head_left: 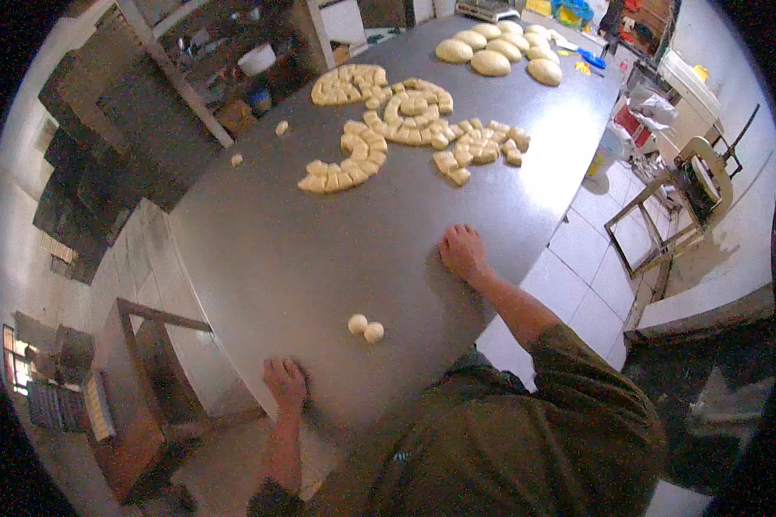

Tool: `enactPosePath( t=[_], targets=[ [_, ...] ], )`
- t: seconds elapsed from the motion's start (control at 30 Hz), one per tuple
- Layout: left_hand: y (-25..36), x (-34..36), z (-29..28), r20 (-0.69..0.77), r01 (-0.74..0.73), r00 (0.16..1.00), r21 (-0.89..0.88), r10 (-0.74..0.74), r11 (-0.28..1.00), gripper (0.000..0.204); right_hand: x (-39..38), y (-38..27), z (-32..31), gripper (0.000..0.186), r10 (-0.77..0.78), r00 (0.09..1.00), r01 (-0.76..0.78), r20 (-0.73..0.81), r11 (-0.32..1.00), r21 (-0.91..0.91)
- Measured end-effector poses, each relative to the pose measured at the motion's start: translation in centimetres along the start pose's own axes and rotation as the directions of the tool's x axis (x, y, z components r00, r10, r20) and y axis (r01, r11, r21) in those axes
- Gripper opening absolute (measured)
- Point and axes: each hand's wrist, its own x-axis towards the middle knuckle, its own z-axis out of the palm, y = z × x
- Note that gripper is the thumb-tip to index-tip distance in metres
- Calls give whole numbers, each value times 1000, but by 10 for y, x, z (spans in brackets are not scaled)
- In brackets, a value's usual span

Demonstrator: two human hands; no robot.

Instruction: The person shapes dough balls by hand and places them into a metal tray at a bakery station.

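Observation:
On the grey tabletop (259, 258), my right hand (464, 253) rests palm down near the right edge, its fingers curled under. My left hand (285, 384) is cupped the same way at the near left edge. Whatever lies beneath either palm is hidden. Between my hands, closer to the left one, two small round dough balls (366, 328) touch each other. Farther off, cut dough pieces (478, 145) lie in curved rows and loose clusters, including a curved strip of cut dough (347, 168). Two stray dough bits (282, 127) sit apart at the left.
Several large smooth dough mounds (491, 63) stand at the far end, with a scale (489, 9) behind them and a blue-handled tool (591, 58) to their right. A wooden chair (698, 185) is on the tiled floor at right. Shelves (224, 65) line the far left.

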Motion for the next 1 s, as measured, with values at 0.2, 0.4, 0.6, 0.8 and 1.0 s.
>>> enactPosePath(
  t=[0.2,0.4,0.6,0.8,1.0],
  targets=[
    [39,-66,-48,83,30,996,-180,-16,983,17,-39,-10,34,21,-352,935,350,-36,935,-47],
    [29,27,-20,116,423,900,1,-421,906,19,38,7,14,20,142,989,-147,48,984,103],
    [4,-55,-22,54,257,964,53,-260,965,20,-6,27,30,18,-352,934,351,-66,936,-31],
    [46,-27,-17,226,469,864,-35,-450,882,29,34,12,22,18,-69,998,68,5,994,89],
    [-32,-47,-37,40,722,683,-192,-730,665,66,2,41,43,16,-211,960,225,-183,973,59]
  ],
)
